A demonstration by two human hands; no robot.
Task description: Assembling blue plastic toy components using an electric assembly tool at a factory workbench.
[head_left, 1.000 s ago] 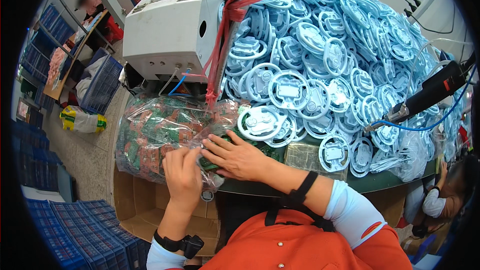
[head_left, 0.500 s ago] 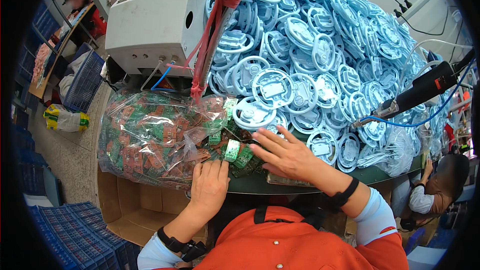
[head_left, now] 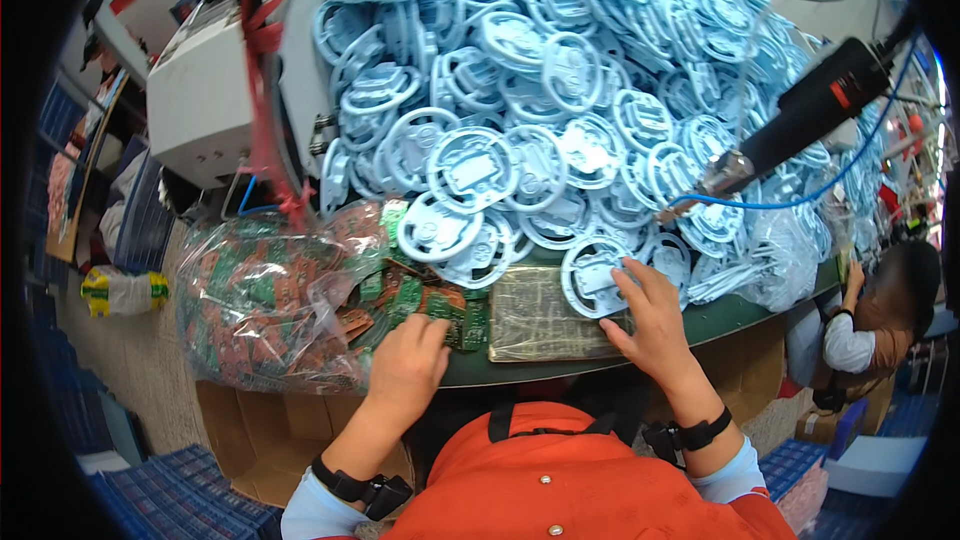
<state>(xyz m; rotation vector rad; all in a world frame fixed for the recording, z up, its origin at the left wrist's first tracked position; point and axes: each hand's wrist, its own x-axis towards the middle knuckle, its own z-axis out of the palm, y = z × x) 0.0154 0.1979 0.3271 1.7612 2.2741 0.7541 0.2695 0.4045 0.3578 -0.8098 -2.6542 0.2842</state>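
Note:
My left hand [head_left: 408, 365] rests at the edge of a heap of green and reddish-brown circuit boards [head_left: 403, 297]. Its fingers are curled together and the back of the hand hides whatever they may hold. Over to the right, my right hand [head_left: 655, 325] is open, thumb and fingers apart, at the right edge of a light-blue plastic ring-shaped part [head_left: 597, 278]. That part partly overlaps a flat tape-wrapped block [head_left: 535, 330] on the green tabletop. I cannot tell whether the fingers touch the ring.
Light-blue ring parts [head_left: 540, 170] pile high behind. A clear bag of circuit boards [head_left: 270, 305] lies left, near a white machine [head_left: 205, 90] and a post with red ties [head_left: 265, 110]. A black tool [head_left: 815, 105] hangs at right, and a co-worker [head_left: 890, 300] sits beyond.
My right hand has moved right and away from the circuit boards, uncovering the wrapped block. The left hand stays by the boards with its fingers curled. The whole view has shifted.

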